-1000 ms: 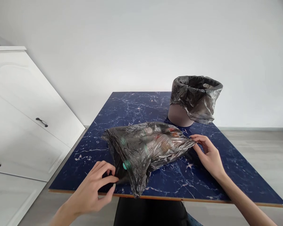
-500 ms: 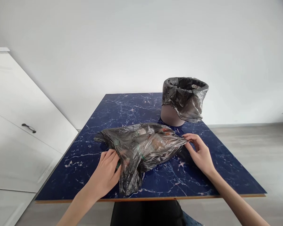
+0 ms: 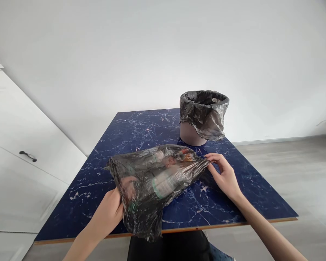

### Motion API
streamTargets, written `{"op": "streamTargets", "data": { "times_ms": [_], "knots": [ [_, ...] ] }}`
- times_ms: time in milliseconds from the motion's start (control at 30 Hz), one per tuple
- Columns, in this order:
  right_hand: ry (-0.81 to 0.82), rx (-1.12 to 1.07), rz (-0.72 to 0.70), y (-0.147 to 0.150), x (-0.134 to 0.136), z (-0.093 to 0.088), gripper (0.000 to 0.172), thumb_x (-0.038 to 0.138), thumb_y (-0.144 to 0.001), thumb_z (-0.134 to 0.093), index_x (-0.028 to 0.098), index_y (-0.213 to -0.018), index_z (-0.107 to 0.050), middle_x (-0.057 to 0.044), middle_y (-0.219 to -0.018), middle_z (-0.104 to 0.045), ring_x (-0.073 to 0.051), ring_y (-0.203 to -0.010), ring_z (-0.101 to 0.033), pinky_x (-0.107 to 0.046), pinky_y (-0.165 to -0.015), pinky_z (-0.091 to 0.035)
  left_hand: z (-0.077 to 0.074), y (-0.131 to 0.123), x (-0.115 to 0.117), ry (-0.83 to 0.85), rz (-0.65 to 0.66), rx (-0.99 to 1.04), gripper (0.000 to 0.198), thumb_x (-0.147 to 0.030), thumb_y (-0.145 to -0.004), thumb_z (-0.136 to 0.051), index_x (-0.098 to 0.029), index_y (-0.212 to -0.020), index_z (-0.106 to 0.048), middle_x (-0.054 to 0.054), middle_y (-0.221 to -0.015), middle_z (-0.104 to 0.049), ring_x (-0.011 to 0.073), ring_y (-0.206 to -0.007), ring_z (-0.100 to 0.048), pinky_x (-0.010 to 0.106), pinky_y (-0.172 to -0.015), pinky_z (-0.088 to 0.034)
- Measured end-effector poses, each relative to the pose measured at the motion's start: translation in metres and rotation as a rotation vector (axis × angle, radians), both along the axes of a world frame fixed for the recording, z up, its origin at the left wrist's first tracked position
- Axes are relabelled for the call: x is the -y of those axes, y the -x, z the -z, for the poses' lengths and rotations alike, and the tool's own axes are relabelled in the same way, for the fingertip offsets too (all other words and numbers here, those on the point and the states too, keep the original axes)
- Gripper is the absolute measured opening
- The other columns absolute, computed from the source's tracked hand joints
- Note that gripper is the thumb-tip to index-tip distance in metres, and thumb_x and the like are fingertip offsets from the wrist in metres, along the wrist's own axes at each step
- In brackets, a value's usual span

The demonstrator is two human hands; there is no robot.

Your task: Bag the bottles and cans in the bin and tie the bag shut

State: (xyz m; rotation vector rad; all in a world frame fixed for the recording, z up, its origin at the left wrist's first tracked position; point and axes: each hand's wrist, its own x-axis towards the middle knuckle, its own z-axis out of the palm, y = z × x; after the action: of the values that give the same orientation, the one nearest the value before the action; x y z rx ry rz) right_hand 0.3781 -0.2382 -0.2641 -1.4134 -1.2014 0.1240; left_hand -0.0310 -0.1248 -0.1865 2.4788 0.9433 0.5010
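A thin black plastic garbage bag [image 3: 141,166] lies on its side on the table, holding several items seen dimly through the film. Among them is a pale bottle-like shape with a green band [image 3: 163,183], and some orange-red colour lies near the bag's right end. My right hand [image 3: 224,175] pinches the gathered right corner of the bag between thumb and fingers. On the other side, my left hand [image 3: 111,206] reaches into the bag's mouth. Its fingers show only blurrily through the plastic, near a green patch, so their grip is unclear.
A mauve-grey bin [image 3: 191,134] lined with another black bag [image 3: 206,116] stands at the table's back right. The blue marble-patterned table [image 3: 136,127] has a wooden front edge. A white cabinet [image 3: 21,188] with a dark handle is at left; a white wall rises behind.
My left hand has gone deeper into the bag, whose mouth is now spread wider and hangs over the table's front edge. My right hand keeps its pinch. The view has shifted slightly.
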Motion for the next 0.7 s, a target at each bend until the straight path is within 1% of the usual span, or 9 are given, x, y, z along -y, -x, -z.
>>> {"op": "streamTargets", "data": {
  "times_ms": [133,267,333,400,467,533,567,633,700],
  "knots": [
    [0.001,0.007,-0.005,0.000,0.000,-0.001,0.011,0.038,-0.106,-0.061,0.028,-0.106,-0.065,-0.010,-0.121,-0.069,-0.028,-0.117,-0.068,-0.048,-0.104,-0.055,0.006,0.008,0.002,-0.036,-0.003,-0.015,0.041,-0.046,-0.110,-0.051,-0.030,-0.146,-0.062,0.008,-0.138,-0.075,0.0321,-0.120,-0.077,0.034,-0.092,-0.066],
    [0.016,0.008,0.000,0.001,0.000,-0.002,0.012,0.039,-0.106,-0.060,0.028,-0.106,-0.065,-0.010,-0.122,-0.070,-0.028,-0.116,-0.068,-0.047,-0.102,-0.056,0.008,0.008,0.002,-0.039,0.035,-0.038,0.054,-0.055,-0.105,-0.060,-0.034,-0.155,-0.055,0.007,-0.152,-0.067,0.0326,-0.121,-0.077,0.033,-0.088,-0.067],
    [0.017,0.012,0.000,0.002,0.000,-0.002,0.012,0.039,-0.106,-0.060,0.028,-0.105,-0.065,-0.010,-0.122,-0.070,-0.028,-0.116,-0.068,-0.046,-0.101,-0.056,0.009,0.006,0.002,-0.065,0.042,-0.073,0.056,-0.058,-0.104,-0.063,-0.034,-0.154,-0.057,0.007,-0.149,-0.069,0.0335,-0.119,-0.078,0.035,-0.087,-0.067],
    [0.014,0.014,0.002,0.002,0.000,-0.001,0.012,0.039,-0.106,-0.060,0.028,-0.105,-0.065,-0.010,-0.121,-0.070,-0.027,-0.116,-0.068,-0.046,-0.101,-0.056,0.011,0.006,0.001,-0.111,0.046,-0.109,0.052,-0.058,-0.103,-0.063,-0.032,-0.148,-0.065,0.009,-0.138,-0.075,0.0349,-0.119,-0.077,0.038,-0.091,-0.067],
    [0.015,0.015,0.005,0.001,-0.001,0.000,0.012,0.039,-0.106,-0.061,0.028,-0.105,-0.065,-0.010,-0.121,-0.071,-0.027,-0.116,-0.068,-0.046,-0.100,-0.056,0.016,0.011,-0.002,-0.176,0.034,-0.125,0.047,-0.059,-0.103,-0.062,-0.030,-0.140,-0.072,0.010,-0.130,-0.079,0.0363,-0.121,-0.075,0.043,-0.096,-0.065],
    [0.020,0.010,0.005,0.001,-0.001,0.001,0.012,0.039,-0.106,-0.061,0.028,-0.105,-0.065,-0.010,-0.122,-0.070,-0.028,-0.116,-0.068,-0.045,-0.100,-0.056,0.020,0.021,-0.006,-0.240,-0.009,-0.102,0.049,-0.064,-0.102,-0.061,-0.029,-0.132,-0.077,0.011,-0.125,-0.080,0.0373,-0.121,-0.075,0.046,-0.099,-0.064],
    [0.022,0.004,0.002,0.000,-0.001,0.002,0.012,0.039,-0.106,-0.061,0.028,-0.106,-0.065,-0.010,-0.122,-0.070,-0.027,-0.116,-0.068,-0.045,-0.100,-0.056,0.022,0.027,-0.008,-0.251,-0.045,-0.081,0.051,-0.068,-0.101,-0.060,-0.029,-0.128,-0.079,0.011,-0.124,-0.081,0.0368,-0.118,-0.076,0.044,-0.096,-0.065],
    [0.024,-0.013,-0.005,-0.001,-0.001,0.004,0.013,0.040,-0.106,-0.061,0.028,-0.106,-0.065,-0.010,-0.123,-0.070,-0.027,-0.116,-0.068,-0.045,-0.101,-0.056,0.020,0.041,-0.011,-0.214,-0.133,-0.029,0.053,-0.073,-0.097,-0.062,-0.030,-0.119,-0.081,0.009,-0.121,-0.081,0.0335,-0.107,-0.079,0.037,-0.083,-0.067],
    [0.022,-0.033,-0.008,-0.002,-0.002,0.006,0.013,0.040,-0.106,-0.062,0.028,-0.106,-0.065,-0.009,-0.123,-0.069,-0.027,-0.116,-0.068,-0.044,-0.100,-0.056,0.012,0.055,-0.010,-0.128,-0.223,0.025,0.052,-0.075,-0.092,-0.068,-0.031,-0.116,-0.081,0.007,-0.121,-0.081,0.0305,-0.099,-0.080,0.030,-0.068,-0.065]
  ]
}}
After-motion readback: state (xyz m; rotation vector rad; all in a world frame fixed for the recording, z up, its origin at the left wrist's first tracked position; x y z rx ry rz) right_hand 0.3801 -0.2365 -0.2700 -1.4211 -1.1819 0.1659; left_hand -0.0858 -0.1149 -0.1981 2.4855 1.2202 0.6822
